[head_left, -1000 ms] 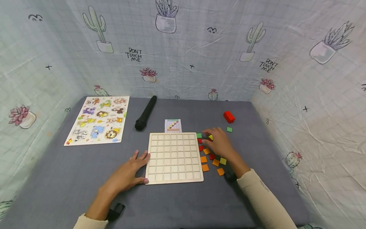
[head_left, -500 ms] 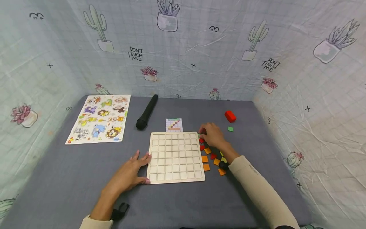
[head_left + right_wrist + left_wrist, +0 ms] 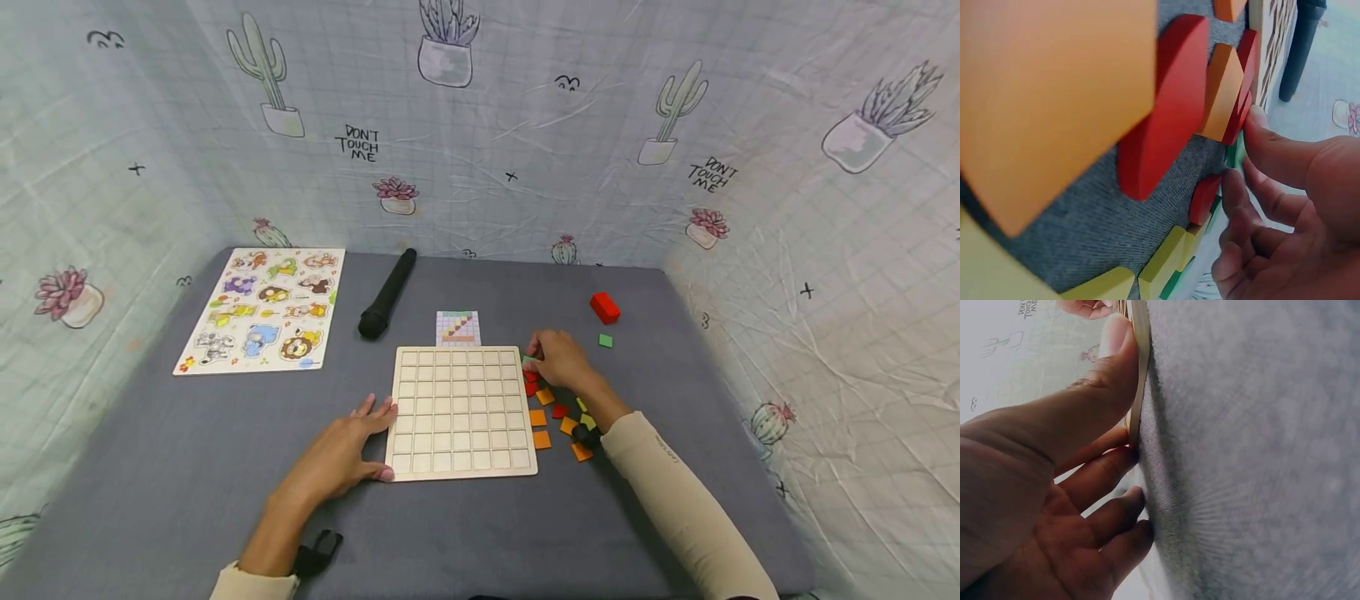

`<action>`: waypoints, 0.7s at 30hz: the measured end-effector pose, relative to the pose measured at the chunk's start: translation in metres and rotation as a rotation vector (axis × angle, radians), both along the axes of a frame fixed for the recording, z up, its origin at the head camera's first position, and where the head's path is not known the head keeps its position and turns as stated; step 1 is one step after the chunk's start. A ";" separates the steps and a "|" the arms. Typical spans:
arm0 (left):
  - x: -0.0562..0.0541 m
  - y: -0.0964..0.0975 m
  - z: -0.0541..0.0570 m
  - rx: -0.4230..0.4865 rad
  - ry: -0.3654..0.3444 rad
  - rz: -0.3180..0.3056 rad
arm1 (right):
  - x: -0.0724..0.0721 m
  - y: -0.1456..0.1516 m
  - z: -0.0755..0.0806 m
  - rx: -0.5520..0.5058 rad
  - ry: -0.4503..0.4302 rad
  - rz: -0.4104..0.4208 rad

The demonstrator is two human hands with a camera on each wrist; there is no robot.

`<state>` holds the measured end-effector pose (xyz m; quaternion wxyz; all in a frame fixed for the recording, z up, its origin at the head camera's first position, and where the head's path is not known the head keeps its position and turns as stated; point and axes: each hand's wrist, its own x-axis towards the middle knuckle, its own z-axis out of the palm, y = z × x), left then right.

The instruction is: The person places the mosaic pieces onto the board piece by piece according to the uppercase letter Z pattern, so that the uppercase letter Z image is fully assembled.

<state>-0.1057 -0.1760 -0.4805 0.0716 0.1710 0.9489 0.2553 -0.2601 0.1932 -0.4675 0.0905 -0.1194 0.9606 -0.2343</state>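
Note:
A pale wooden grid board (image 3: 465, 412) lies flat on the grey table. My left hand (image 3: 341, 454) rests at its left side with the fingers spread, and the thumb touches the near left corner. In the left wrist view the thumb (image 3: 1100, 381) lies along the board's edge. Beyond the board's right edge, my right hand (image 3: 564, 360) pinches a green tile (image 3: 528, 361) between thumb and fingers. Red tiles (image 3: 531, 388), orange tiles (image 3: 542, 439) and yellow tiles (image 3: 588, 421) lie loose beside it, some partly hidden by the right hand and wrist.
A small printed pattern card (image 3: 457, 328) lies behind the board. Further back are a black microphone (image 3: 387, 294) and an animal picture board (image 3: 262, 312). A red block (image 3: 604, 308) and a loose green tile (image 3: 605, 341) lie at the right. Patterned cloth (image 3: 465, 125) encloses the table.
My right hand has moved left from over the far tiles to the green tile by the board's edge, and its fingers have closed there. The left hand keeps its place.

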 end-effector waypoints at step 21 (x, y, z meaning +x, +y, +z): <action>0.000 0.001 0.000 -0.012 0.006 0.012 | 0.004 -0.072 0.005 -0.254 0.040 0.065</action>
